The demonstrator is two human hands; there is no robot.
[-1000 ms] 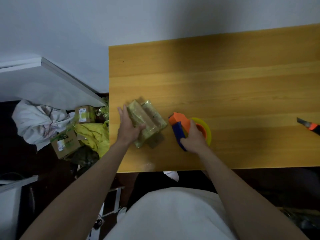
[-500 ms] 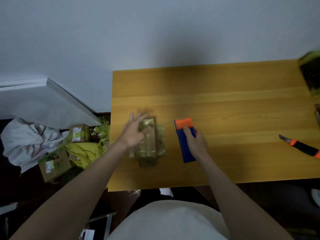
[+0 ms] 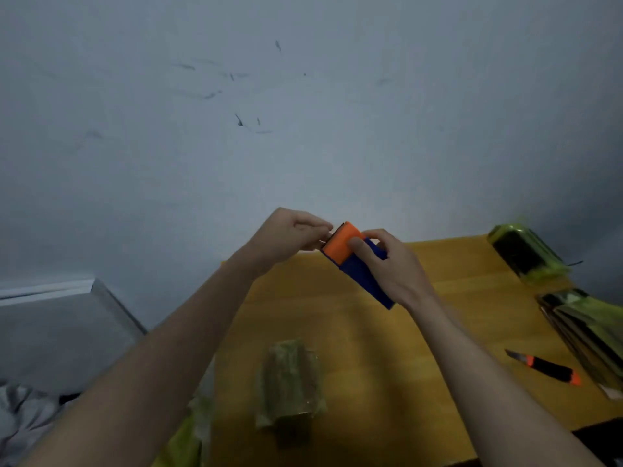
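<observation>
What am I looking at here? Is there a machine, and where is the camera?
There is no machine, only a person working with bare hands. The picture comes from one wide-angle camera worn on the person's head, looking forward and down, so both arms reach into view from below.

The right hand holds an orange and blue tape dispenser lifted above a wooden table. The left hand pinches at its orange end; what exactly it pinches is too small to tell.

On the table lie a bundle wrapped in clear film, an orange and black utility knife, a green-wrapped package near the wall and a stack of flat packs at the right edge.
</observation>
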